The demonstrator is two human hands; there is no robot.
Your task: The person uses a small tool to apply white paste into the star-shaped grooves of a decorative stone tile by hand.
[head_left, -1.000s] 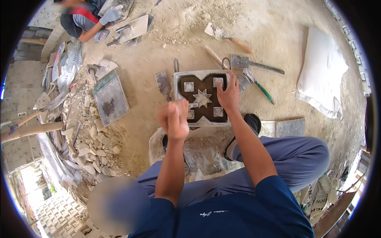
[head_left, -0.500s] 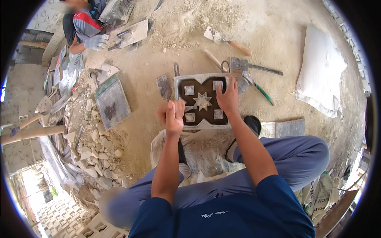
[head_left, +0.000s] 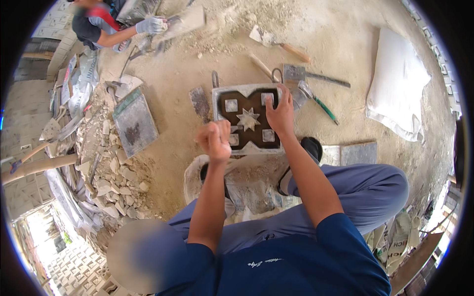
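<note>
A rectangular metal mould (head_left: 247, 147) lies on the ground before me. Dark material fills a cross-like shape inside it, around a pale eight-pointed star (head_left: 248, 119) and square blocks near the corners. My right hand (head_left: 281, 113) grips the mould's upper right side, its thumb by the upper right square block (head_left: 267, 98) and its fingers over the rim. My left hand (head_left: 216, 140) is closed at the mould's left edge. A narrow grey strip shows beside its fingers, over the dark fill; what that hand holds is mostly hidden.
Near the mould lie a dark flat blade (head_left: 199, 102), a green-handled tool (head_left: 318, 102), a dark square-bladed tool (head_left: 295, 72) and a wooden-handled trowel (head_left: 289, 49). Left are a grey board (head_left: 136, 123) and rubble (head_left: 118, 172); right, a white sack (head_left: 397, 86). A gloved co-worker (head_left: 111, 34) works at upper left.
My closed left hand has shifted slightly along the mould's left side; my right hand keeps its hold. The co-worker's gloved hand has moved right and up, towards a flat board.
</note>
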